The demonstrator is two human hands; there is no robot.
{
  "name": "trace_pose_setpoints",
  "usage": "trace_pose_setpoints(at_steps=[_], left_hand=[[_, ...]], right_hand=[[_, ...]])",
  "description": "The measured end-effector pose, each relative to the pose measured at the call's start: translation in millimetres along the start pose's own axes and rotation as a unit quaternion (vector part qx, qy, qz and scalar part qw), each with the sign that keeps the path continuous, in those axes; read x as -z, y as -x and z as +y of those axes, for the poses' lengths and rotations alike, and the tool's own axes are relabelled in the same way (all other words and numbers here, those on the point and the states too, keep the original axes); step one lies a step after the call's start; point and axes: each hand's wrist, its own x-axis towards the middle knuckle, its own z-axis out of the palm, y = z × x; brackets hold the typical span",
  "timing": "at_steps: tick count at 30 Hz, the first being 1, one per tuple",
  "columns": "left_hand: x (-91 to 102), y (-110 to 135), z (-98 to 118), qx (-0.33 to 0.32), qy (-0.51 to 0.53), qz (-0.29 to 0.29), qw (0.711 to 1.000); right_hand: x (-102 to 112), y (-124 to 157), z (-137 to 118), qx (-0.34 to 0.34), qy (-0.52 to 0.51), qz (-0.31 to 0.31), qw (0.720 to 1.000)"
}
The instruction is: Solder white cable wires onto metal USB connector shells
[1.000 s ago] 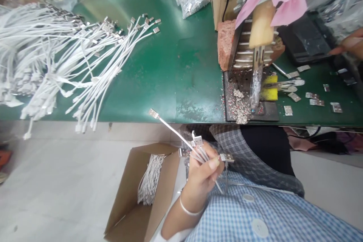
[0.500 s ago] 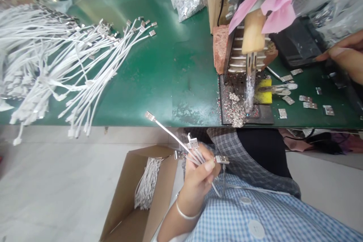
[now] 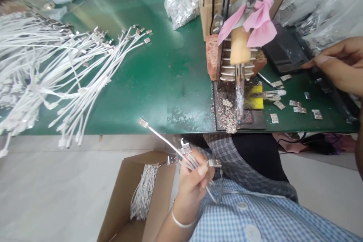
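A small bunch of white USB cables (image 3: 166, 140) is clasped in my left hand (image 3: 194, 176), below the table's front edge. Their metal plugs fan out around the fingers, one pointing up and left. At the right, my right hand (image 3: 338, 64) reaches over the edge of a black tray (image 3: 285, 58), thumb and index finger drawn together; anything between them is too small to make out. Loose metal USB plugs (image 3: 300, 109) lie on the green table just below it. Between the hands, a soldering iron (image 3: 240, 49) with a wooden handle and pink ribbon points down at a dark pad.
A heap of white cables (image 3: 68, 64) covers the table's left side. Bags of metal parts (image 3: 183, 7) stand at the back. Solder crumbs (image 3: 228, 117) and a yellow sponge (image 3: 257, 97) lie by the iron's tip. An open carton (image 3: 159, 193) on the floor holds more cables.
The view has shifted slightly, so the table's things appear lower and further left. More of my right hand shows, a little further left over the tray. My left hand keeps its grip on the cables.
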Motion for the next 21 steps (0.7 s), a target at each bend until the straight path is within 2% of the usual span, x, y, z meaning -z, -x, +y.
trace_pose_setpoints(at_steps=[3,12,17,21], left_hand=[[-0.1,-0.8,0.1,-0.004,0.005,0.000,1.000],[0.4,-2.1,1.0,-0.004,-0.008,0.003,1.000],[-1.2,-3.6,0.6,-0.007,-0.001,-0.009,1.000],[-0.9,-2.4,1.0,-0.008,0.000,-0.008,1.000]], right_hand=[[2.7,0.8,-8.0,-0.017,-0.023,-0.009,1.000],[4.5,2.9,-17.5,-0.051,-0.001,-0.012,0.999],[5.9,3.2,-16.3,-0.048,0.014,-0.005,0.999],[6.8,3.8,-13.1,-0.020,0.006,0.000,1.000]])
